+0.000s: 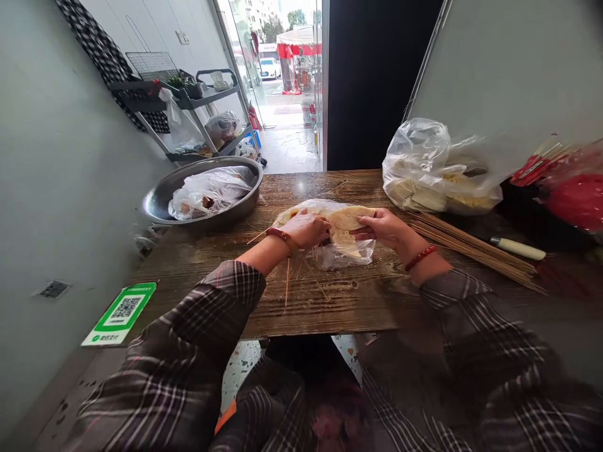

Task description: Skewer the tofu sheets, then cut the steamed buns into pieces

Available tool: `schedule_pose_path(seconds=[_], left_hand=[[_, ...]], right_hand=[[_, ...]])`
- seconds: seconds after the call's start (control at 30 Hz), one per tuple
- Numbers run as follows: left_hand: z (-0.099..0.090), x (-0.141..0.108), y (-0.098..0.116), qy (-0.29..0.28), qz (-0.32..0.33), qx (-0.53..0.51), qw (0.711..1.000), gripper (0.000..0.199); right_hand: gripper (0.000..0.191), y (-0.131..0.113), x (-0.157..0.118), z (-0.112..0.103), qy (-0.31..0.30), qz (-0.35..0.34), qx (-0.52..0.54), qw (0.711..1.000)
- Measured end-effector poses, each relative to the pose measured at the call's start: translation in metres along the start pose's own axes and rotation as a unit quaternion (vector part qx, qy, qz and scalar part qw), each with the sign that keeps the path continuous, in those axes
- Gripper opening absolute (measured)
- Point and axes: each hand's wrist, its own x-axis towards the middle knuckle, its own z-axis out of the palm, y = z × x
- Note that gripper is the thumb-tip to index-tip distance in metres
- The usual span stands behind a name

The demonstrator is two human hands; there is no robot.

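Observation:
My right hand [384, 227] pinches the right edge of a flat, pale tan food sheet [348, 218], thumb on top and fingers beneath. Close to the sheet's left edge is my left hand [308, 230], its fingers curled together; what they hold is hidden behind them. Under both hands lies a clear plastic bag [346, 256], with more pale sheet pieces on it. Several thin wooden skewers [287, 282] stick out below my left hand toward the table's front edge.
A steel basin [157, 216] with a plastic-wrapped bundle stands at the left. To the right are a bundle of skewers [475, 251], a pale-handled knife [518, 248] and a bulky plastic bag [419, 163]. A green QR card [120, 314] lies at the wooden table's [320, 317] left corner.

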Motion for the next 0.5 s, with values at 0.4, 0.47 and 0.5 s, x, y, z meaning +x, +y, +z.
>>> schedule_pose_path(seconds=[0.4, 0.47, 0.5], left_hand=[[-0.02, -0.039, 0.045, 0.145, -0.079, -0.279, 0.946, 0.033], [-0.011, -0.039, 0.05, 0.166, -0.097, -0.378, 0.906, 0.039], [-0.006, -0.037, 0.052, 0.17, -0.093, -0.441, 0.876, 0.042]], right_hand=[[0.015, 0.014, -0.049, 0.02, -0.011, -0.088, 0.156, 0.984], [0.018, 0.013, -0.055, 0.029, -0.014, -0.097, 0.17, 0.981], [0.02, 0.012, -0.057, 0.034, -0.014, -0.104, 0.179, 0.978]])
